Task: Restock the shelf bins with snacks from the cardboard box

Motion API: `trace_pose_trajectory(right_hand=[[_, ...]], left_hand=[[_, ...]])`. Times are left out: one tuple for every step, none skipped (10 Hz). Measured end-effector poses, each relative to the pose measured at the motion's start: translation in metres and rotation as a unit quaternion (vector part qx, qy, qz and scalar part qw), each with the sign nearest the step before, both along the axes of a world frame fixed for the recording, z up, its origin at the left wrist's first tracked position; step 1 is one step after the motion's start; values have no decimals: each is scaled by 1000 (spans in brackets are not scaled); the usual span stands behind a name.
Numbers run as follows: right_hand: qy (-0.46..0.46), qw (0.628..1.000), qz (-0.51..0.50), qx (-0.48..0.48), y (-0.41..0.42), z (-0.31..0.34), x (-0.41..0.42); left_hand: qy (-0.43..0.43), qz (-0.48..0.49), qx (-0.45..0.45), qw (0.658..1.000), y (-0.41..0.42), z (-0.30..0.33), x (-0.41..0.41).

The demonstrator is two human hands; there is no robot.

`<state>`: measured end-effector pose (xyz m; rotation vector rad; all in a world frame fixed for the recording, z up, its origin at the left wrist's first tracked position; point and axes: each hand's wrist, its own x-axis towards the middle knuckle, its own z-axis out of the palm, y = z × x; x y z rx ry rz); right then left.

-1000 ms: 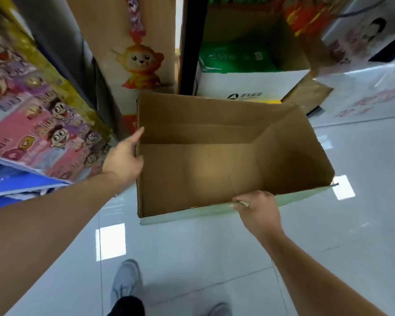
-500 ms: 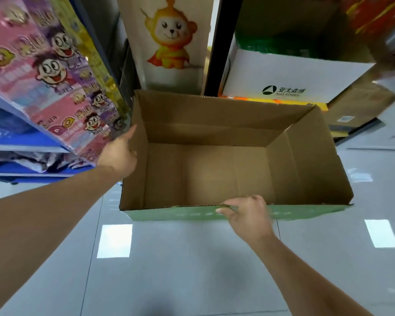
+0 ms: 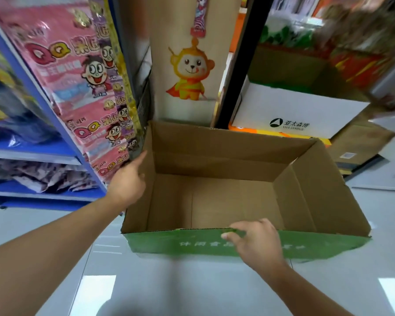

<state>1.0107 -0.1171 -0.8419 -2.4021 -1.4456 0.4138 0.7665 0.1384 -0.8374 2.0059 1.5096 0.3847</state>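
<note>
A brown cardboard box point(image 3: 226, 160) with a green outer side is held up in front of me, open side toward me, with nothing inside it. My left hand point(image 3: 129, 181) holds its left wall, thumb along the edge. My right hand point(image 3: 254, 244) grips the near rim, fingers curled over the edge. On the left stand blue shelf bins point(image 3: 43, 153) with pink snack bags point(image 3: 87, 124) hanging in front and crumpled bags point(image 3: 43, 176) on the lower shelf.
A cardboard panel with a cartoon monkey point(image 3: 189, 71) stands behind the box. A black post point(image 3: 240, 65) and a white carton point(image 3: 294, 112) are at the back right. The glossy tiled floor point(image 3: 192, 286) lies below.
The box has come slightly lower and nearer to the shelf, both hands keeping their hold. My view has tilted up, showing more of the shelf and monkey panel.
</note>
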Motion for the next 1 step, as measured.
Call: trace_pose_trajectory(right_hand=[[21,999,-6,-41,-5,11,-3]], left_hand=[[-2,-22,36,999,-8,12,-3]])
